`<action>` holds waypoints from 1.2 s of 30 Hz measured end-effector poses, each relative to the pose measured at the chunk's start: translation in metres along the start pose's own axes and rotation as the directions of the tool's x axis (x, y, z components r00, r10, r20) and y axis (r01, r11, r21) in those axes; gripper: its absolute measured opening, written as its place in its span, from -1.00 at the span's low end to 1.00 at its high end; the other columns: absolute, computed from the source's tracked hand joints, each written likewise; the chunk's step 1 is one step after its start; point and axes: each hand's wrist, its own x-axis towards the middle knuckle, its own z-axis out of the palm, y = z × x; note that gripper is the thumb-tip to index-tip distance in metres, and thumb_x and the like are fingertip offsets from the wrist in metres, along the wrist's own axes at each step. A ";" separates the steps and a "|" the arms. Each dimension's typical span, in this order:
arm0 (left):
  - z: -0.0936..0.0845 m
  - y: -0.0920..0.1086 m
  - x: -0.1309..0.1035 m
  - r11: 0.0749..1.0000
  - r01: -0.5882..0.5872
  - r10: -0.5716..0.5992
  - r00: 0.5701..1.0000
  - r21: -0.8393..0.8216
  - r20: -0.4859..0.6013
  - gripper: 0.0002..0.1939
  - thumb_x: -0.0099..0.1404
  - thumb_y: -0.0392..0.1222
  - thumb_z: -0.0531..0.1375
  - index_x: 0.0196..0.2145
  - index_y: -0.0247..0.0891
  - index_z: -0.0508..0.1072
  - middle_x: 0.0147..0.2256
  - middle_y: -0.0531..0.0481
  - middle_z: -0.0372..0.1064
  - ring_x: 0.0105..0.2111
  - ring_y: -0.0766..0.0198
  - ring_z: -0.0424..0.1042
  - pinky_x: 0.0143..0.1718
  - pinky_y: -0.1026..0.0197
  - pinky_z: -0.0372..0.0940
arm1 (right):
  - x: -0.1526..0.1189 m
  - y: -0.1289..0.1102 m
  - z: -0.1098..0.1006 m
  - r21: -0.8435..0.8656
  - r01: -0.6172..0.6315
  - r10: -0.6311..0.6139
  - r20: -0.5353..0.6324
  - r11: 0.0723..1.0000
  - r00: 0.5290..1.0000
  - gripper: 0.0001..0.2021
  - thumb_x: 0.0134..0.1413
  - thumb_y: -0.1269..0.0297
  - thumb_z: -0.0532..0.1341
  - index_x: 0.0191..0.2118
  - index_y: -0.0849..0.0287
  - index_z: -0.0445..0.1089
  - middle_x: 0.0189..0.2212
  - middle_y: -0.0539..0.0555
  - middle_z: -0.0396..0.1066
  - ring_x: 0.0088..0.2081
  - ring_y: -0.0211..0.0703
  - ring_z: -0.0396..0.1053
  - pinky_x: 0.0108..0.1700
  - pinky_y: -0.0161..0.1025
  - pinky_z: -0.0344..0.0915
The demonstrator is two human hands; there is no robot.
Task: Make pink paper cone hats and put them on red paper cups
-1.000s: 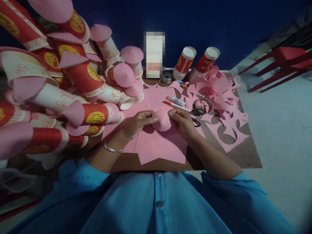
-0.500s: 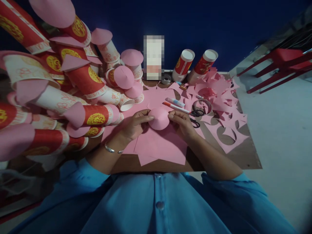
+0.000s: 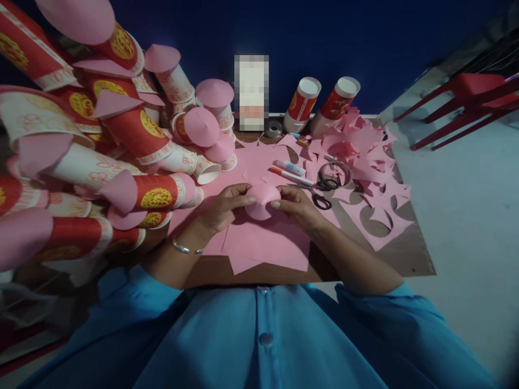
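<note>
Between my hands is a small pink paper cone [image 3: 261, 193], its point facing up toward me. My left hand [image 3: 230, 208] pinches its left rim, thumb on top and fingers beneath. On the right side my right hand [image 3: 299, 206] grips the paper, its thumb pressed on the upper face. Under the cone lie sheets of pink paper [image 3: 267, 243] on the brown table [image 3: 324, 270]. Black-handled scissors [image 3: 322, 201] rest just right of my right hand. A marker with an orange end [image 3: 290, 176] and a glue-like tube [image 3: 288, 167] lie behind it.
Paper cups with pink cone tops [image 3: 156, 189] are heaped on the left. Cut pink scraps [image 3: 352, 146] and a tape roll [image 3: 334, 173] cover the right. Two cup stacks [image 3: 302, 105], a grey tape roll [image 3: 273, 128] and a blurred-out panel [image 3: 254, 92] stand at the back.
My right thumb has moved inward from the cone's edge onto its upper face. The cone tilts slightly and shows a fold or shadow there. My left hand keeps its pinch.
</note>
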 end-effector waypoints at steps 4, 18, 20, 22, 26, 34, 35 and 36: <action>0.000 0.000 -0.001 0.999 0.015 -0.017 0.999 0.052 0.040 -0.64 -0.02 -0.10 0.51 -0.29 -0.33 0.62 -0.39 -0.01 0.55 -0.41 0.32 0.42 -0.34 0.28 0.27 | -0.002 -0.001 0.001 -0.034 -0.045 0.047 0.047 0.998 0.998 -0.69 -0.19 0.15 0.60 -0.35 0.19 0.59 -0.52 -0.06 0.46 -0.50 -0.33 0.34 -0.39 -0.36 0.32; -0.002 -0.001 0.000 0.996 -0.005 0.002 0.999 0.091 0.037 -0.67 0.00 -0.10 0.49 -0.32 -0.33 0.60 -0.40 -0.02 0.53 -0.41 0.30 0.42 -0.35 0.27 0.28 | -0.003 -0.006 0.003 -0.090 -0.074 0.080 0.064 0.993 0.995 -0.69 -0.25 0.12 0.61 -0.42 0.19 0.61 -0.65 -0.08 0.36 -0.52 -0.28 0.35 -0.41 -0.33 0.35; -0.002 0.000 0.001 0.997 -0.020 0.018 0.999 0.072 0.026 -0.67 -0.01 -0.09 0.49 -0.31 -0.32 0.60 -0.41 -0.01 0.53 -0.40 0.30 0.43 -0.34 0.27 0.29 | -0.002 -0.005 0.001 -0.082 -0.064 0.072 0.094 0.995 0.993 -0.70 -0.24 0.14 0.61 -0.39 0.18 0.63 -0.57 -0.06 0.46 -0.47 -0.28 0.40 -0.33 -0.32 0.39; -0.003 0.001 0.001 0.998 -0.028 0.026 0.999 0.052 0.024 -0.66 -0.02 -0.08 0.49 -0.32 -0.32 0.61 -0.41 -0.01 0.54 -0.41 0.30 0.43 -0.34 0.28 0.29 | -0.001 -0.004 0.000 -0.072 -0.057 0.064 0.095 0.996 0.993 -0.69 -0.24 0.15 0.61 -0.35 0.17 0.64 -0.50 -0.04 0.52 -0.42 -0.28 0.43 -0.27 -0.32 0.39; -0.002 0.003 0.001 0.998 -0.038 0.037 0.999 0.049 0.014 -0.66 -0.04 -0.08 0.50 -0.31 -0.31 0.63 -0.40 0.00 0.54 -0.41 0.33 0.40 -0.36 0.30 0.26 | 0.001 0.000 -0.003 -0.059 -0.023 0.023 0.014 0.998 1.000 -0.70 -0.21 0.14 0.60 -0.38 0.17 0.61 -0.46 -0.02 0.53 -0.43 -0.27 0.38 -0.33 -0.32 0.32; 0.001 0.002 0.001 0.994 -0.050 0.050 0.999 0.098 0.008 -0.61 -0.04 -0.04 0.53 -0.29 -0.30 0.65 -0.36 -0.03 0.56 -0.37 0.30 0.42 -0.33 0.28 0.27 | 0.003 0.006 -0.008 -0.072 0.043 -0.044 -0.007 0.996 0.999 -0.71 -0.11 0.13 0.57 -0.45 0.17 0.54 -0.48 -0.05 0.44 -0.43 -0.31 0.30 -0.36 -0.33 0.21; 0.001 0.002 0.001 0.993 -0.046 0.045 0.999 0.108 0.009 -0.60 -0.05 -0.03 0.53 -0.29 -0.29 0.65 -0.36 -0.02 0.55 -0.37 0.29 0.41 -0.33 0.27 0.27 | 0.002 0.005 -0.008 -0.058 0.036 -0.036 -0.010 0.998 0.999 -0.71 -0.12 0.12 0.58 -0.45 0.18 0.54 -0.48 -0.05 0.44 -0.43 -0.31 0.30 -0.35 -0.33 0.22; 0.001 0.002 0.001 0.992 -0.045 0.044 0.999 0.117 0.011 -0.60 -0.06 -0.03 0.54 -0.29 -0.29 0.66 -0.37 -0.02 0.55 -0.38 0.29 0.41 -0.34 0.26 0.27 | 0.002 0.005 -0.007 -0.047 0.023 -0.024 -0.016 0.999 1.000 -0.70 -0.14 0.11 0.58 -0.45 0.18 0.55 -0.48 -0.05 0.45 -0.43 -0.31 0.30 -0.36 -0.33 0.22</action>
